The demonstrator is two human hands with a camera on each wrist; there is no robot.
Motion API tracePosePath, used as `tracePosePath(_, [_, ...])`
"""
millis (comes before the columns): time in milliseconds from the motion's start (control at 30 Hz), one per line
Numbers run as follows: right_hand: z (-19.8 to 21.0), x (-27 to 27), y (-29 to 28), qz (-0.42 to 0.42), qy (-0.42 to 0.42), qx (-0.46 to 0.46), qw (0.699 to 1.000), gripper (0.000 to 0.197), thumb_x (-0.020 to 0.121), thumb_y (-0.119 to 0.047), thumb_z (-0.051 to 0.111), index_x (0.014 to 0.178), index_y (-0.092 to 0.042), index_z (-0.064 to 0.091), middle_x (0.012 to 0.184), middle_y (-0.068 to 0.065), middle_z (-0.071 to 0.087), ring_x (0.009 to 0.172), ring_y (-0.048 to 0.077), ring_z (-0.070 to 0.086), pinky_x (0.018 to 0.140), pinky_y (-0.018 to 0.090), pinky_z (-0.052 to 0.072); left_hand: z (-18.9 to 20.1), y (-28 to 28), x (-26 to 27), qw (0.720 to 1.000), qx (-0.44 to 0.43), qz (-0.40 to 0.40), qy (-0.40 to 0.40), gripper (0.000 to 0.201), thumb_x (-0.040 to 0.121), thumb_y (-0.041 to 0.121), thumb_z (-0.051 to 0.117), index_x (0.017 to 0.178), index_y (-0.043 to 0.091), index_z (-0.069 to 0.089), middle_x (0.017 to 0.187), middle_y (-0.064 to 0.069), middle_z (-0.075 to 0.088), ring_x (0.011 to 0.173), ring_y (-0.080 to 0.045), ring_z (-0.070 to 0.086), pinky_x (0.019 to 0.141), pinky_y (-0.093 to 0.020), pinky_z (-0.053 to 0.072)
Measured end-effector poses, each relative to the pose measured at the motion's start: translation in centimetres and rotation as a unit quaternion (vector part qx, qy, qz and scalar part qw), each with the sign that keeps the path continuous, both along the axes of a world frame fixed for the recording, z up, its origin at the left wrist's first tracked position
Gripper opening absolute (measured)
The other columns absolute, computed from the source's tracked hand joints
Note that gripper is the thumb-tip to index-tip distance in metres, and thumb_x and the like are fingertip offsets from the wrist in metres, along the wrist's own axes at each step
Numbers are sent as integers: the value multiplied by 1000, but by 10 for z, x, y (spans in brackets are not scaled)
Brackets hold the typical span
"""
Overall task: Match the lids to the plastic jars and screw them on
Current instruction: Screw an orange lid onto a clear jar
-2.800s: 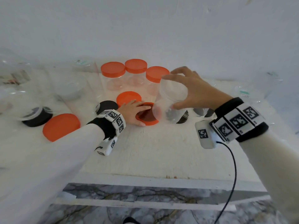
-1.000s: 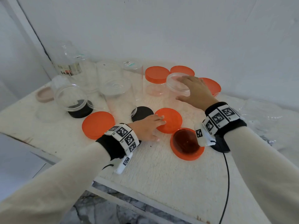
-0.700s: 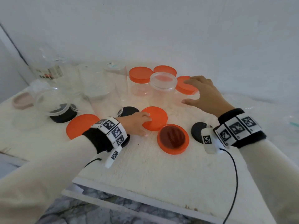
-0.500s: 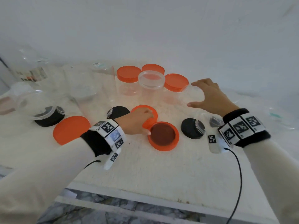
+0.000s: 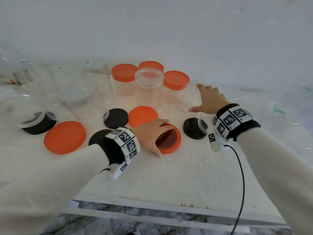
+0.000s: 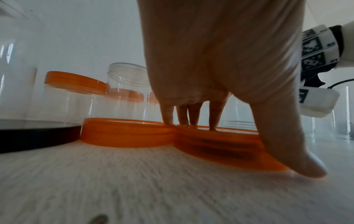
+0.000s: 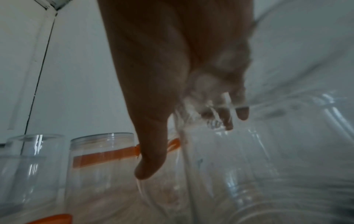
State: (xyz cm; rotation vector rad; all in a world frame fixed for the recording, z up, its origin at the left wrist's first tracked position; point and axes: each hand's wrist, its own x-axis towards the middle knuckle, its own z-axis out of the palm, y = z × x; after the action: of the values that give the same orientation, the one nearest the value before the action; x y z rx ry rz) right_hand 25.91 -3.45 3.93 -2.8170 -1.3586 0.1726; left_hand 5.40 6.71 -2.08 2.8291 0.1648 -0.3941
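Three jars at the back [image 5: 125,72] are already capped, one open jar [image 5: 149,77] still waits, while the left hand [image 5: 149,133] takes an upturned orange lid [image 5: 171,141] with spread fingers and the right hand [image 5: 210,100] reaches, wide, over a tilted clear jar [image 5: 188,94].

my left hand [image 6: 220,63] hangs over the white table [image 6: 134,184], fingers [image 6: 168,115] pointing down with their tips on the far rim of an upturned round orange plastic lid [image 6: 220,145], thumb [image 6: 287,144] stretched along its near side down to the tabletop. touching that lid to the left of my hand lies a second flat orange lid [image 6: 126,133], then a round black lid [image 6: 36,133]. beyond my fingers stand an open clear plastic jar [image 6: 126,94] and an orange-capped clear jar [image 6: 74,97]. to the right i see my other wrist's white marker band [image 6: 314,50].
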Motion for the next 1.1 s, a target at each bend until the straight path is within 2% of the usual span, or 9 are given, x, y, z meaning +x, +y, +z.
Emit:
tracePosePath(233, [-5, -2, 3, -16, -54, 3, 998, 95, 71, -61, 67, 138, -6, 28, 136, 18, 41, 125, 34, 35, 97, 46, 36, -2, 2, -4, 994, -93, 44, -44, 99, 65, 42, 82, 144, 21, 26, 148, -1, 18, 135, -18, 19, 106, -25, 18])
tracePosePath(400, [-3, -4, 1, -4, -69, 59, 996, 83, 71, -48, 73, 132, -5, 36, 131, 14, 41, 122, 31, 35, 91, 42, 39, 6, 7, -11, 984, -135, 85, -78, 99, 65, 42, 82, 144, 21, 26, 147, 1, 19, 135, -16, 20, 110, -27, 23])
tracePosePath(467, [-2, -6, 0, 2, -59, 86, 995, 81, 71, -40, 75, 132, -5, 35, 131, 13, 39, 120, 31, 35, 84, 38, 40, 12, 8, -14, 977, -153, 111, -98, 99, 65, 40, 82, 145, 22, 26, 147, 3, 19, 135, -13, 20, 106, -22, 21])
tracePosePath(567, [1, -10, -2, 14, -37, 131, 991, 82, 69, -32, 75, 133, -5, 32, 131, 13, 34, 118, 31, 35, 75, 35, 37, 22, 11, -19, 963, -176, 149, -136, 98, 64, 38, 83, 144, 24, 29, 145, 6, 21, 132, -10, 23, 103, -21, 23])
tracePosePath(800, [16, -27, -10, 21, -46, 240, 970, 86, 60, -25, 79, 130, -4, 34, 130, 12, 26, 118, 28, 26, 65, 31, 39, 41, 22, -28, 933, -192, 202, -229, 96, 63, 34, 84, 142, 21, 32, 139, 7, 27, 124, -4, 27, 104, -23, 25])
tracePosePath(867, [19, -31, -16, 30, -46, 281, 958, 87, 58, -23, 79, 130, -3, 34, 130, 13, 26, 118, 28, 26, 66, 31, 40, 45, 24, -31, 924, -194, 214, -252, 96, 63, 34, 84, 143, 22, 32, 137, 9, 26, 122, -1, 25, 102, -21, 24])
tracePosePath(933, [20, -37, -22, 55, -34, 329, 942, 89, 58, -19, 79, 131, 0, 32, 131, 15, 26, 119, 29, 27, 78, 28, 38, 48, 26, -34, 916, -199, 220, -271, 102, 57, 45, 85, 142, 23, 32, 138, 8, 27, 122, -1, 25, 101, -20, 23])
tracePosePath(1033, [23, -49, -34, 69, 35, 383, 921, 91, 62, -13, 80, 134, 2, 26, 136, 14, 28, 126, 24, 27, 96, 22, 28, 52, 29, -40, 904, -201, 228, -300, 111, 45, 67, 69, 141, 24, 33, 135, 10, 28, 122, -2, 28, 100, -21, 26])
tracePosePath(1100, [23, -57, -43, 69, 84, 400, 910, 94, 60, -11, 83, 132, 0, 25, 132, 11, 30, 124, 22, 31, 99, 24, 32, 54, 30, -45, 894, -206, 243, -314, 111, 45, 70, 64, 141, 24, 33, 136, 8, 29, 122, -4, 30, 100, -24, 30])
